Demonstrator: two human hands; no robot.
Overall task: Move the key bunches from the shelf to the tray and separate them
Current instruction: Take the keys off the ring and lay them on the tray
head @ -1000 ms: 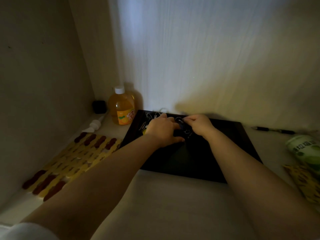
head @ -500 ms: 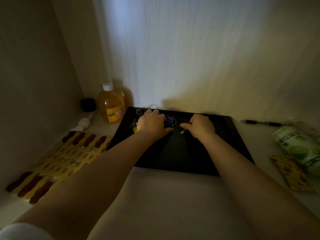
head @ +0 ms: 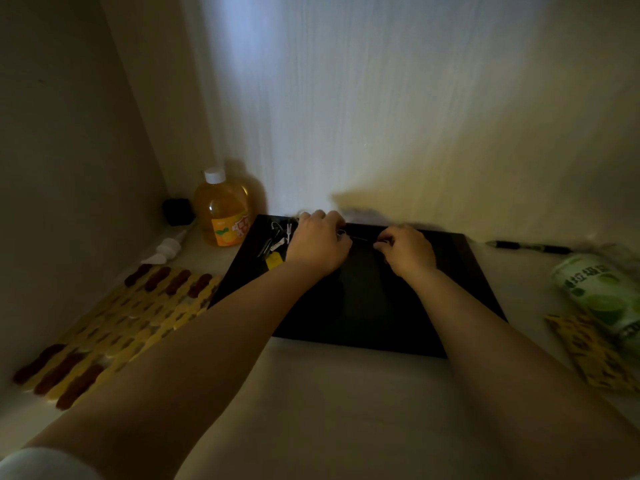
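Reaching forward over a pale counter (head: 329, 410) inside a dim alcove, two bare forearms meet at the far edge of a black tray (head: 363, 306), the largest thing lying on the surface. To the left of the tray lies a mat (head: 114, 327) of yellow pieces with dark red ends. At the right edge a green cylindrical package (head: 602, 296) lies on its side with pale characters printed on it, too blurred to read, and a yellow patterned packet (head: 595, 355) lies just beside it. A bottle (head: 221, 209) of orange liquid with a white cap stands near the tray's far left corner; its orange label shows a fruit picture and some red writing that cannot be made out. A small black object (head: 177, 211) sits in the corner behind it, a white tube-like item (head: 166, 249) lies near the wall, and a dark pen (head: 530, 247) lies beyond the tray's right corner.

The left hand (head: 317, 245) rests knuckles up with its fingers curled down onto the tray; a key bunch (head: 277, 242) with metal rings and a yellow tag lies on the tray just left of it, touching or partly under it. The right hand (head: 407, 251) is curled, its fingertips pinching the end of a thin dark item (head: 360, 238) that stretches between both hands. Whether the left hand grips that item cannot be told.
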